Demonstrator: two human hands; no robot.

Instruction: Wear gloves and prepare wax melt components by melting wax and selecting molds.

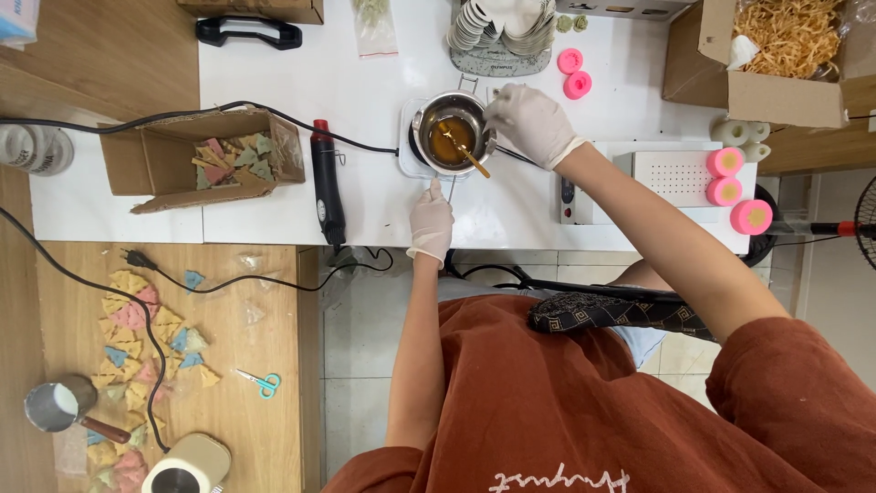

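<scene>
A small metal pot [453,137] of amber liquid sits on a white hot plate [408,162] on the white table. My right hand [529,121], in a white glove, holds a stick-like stirrer [467,152] that dips into the liquid. My left hand [431,220], also gloved, rests its fingertips on the pot's handle [445,185] at the near edge of the hot plate.
An open cardboard box [201,157] of coloured triangular pieces and a black heat gun [327,183] lie left of the pot. Pink round moulds [737,187] sit by a white appliance [675,178] at right. On the lower wooden surface are more triangles [137,329], scissors [260,382] and a metal cup [57,406].
</scene>
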